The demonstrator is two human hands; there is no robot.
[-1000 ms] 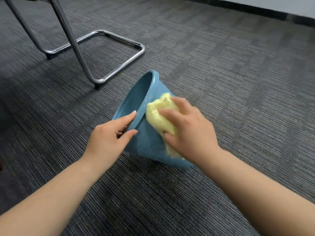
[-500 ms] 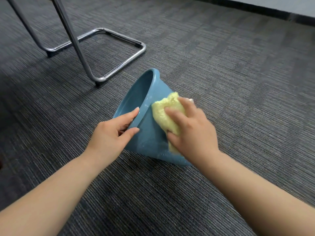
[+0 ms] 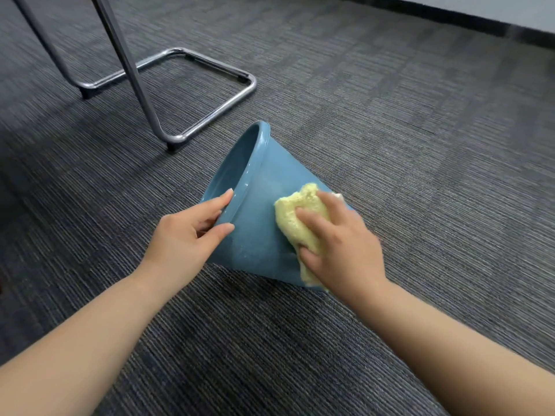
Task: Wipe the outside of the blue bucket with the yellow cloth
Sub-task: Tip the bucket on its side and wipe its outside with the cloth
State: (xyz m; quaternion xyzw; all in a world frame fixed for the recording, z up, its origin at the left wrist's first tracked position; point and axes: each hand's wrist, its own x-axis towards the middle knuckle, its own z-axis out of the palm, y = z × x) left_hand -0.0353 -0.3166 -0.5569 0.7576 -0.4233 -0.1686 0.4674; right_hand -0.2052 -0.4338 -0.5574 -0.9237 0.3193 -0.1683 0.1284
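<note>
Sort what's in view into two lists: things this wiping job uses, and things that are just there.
In use:
blue bucket, tipped on its side
yellow cloth, pressed on the bucket's outer wall
left hand, gripping the rim
right hand, on the cloth

Just there:
chrome chair frame
grey carpet

A blue bucket (image 3: 261, 211), a pale yellow cloth (image 3: 297, 217), dark grey finely striped carpet (image 3: 420, 145), shiny chrome chair frame (image 3: 210, 115).

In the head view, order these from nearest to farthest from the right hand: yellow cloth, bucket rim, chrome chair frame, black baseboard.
1. Yellow cloth: under the right hand, touching it.
2. Bucket rim: to its left, held by the left hand.
3. Chrome chair frame: on the carpet, upper left.
4. Black baseboard: top, along the wall.
</note>
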